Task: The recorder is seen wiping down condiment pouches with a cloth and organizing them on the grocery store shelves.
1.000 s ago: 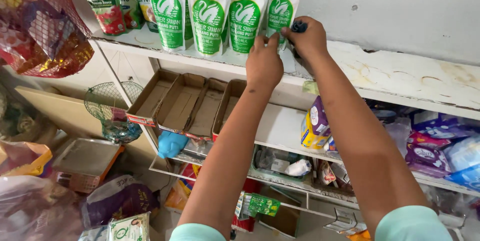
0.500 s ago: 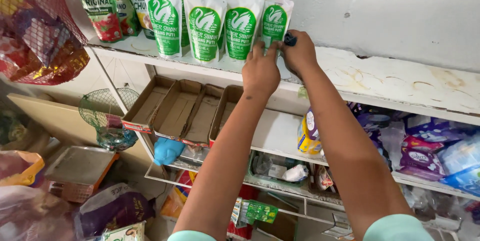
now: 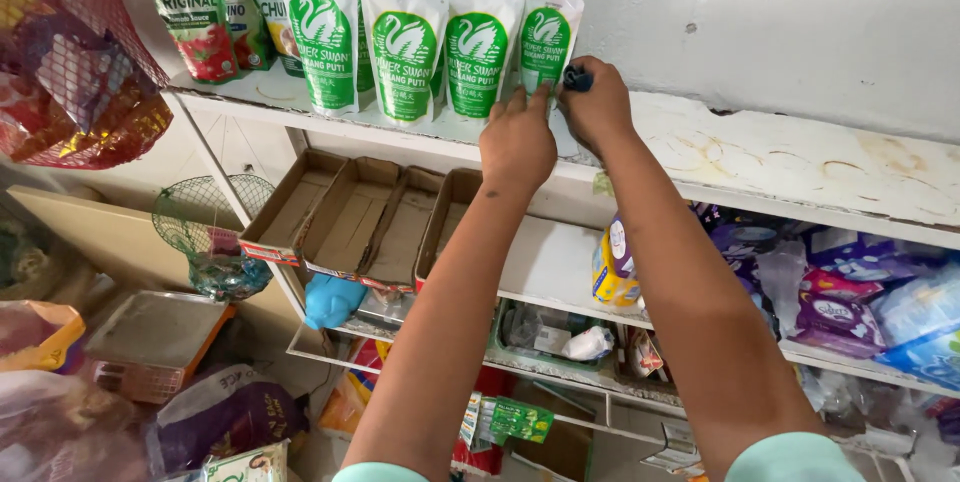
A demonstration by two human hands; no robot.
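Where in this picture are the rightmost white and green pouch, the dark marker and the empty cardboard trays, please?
rightmost white and green pouch (image 3: 546, 37), head view, green oval panel.
dark marker (image 3: 577, 78), head view, tip above right hand.
empty cardboard trays (image 3: 345, 222), head view, tray floor.

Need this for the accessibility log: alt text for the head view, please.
Two bare hands reach up to a white and green pouch at the end of a row on a worn white top shelf; the left hand touches its lower edge, the right hand has a small dark object in its grip. Empty cardboard trays sit on the shelf below.
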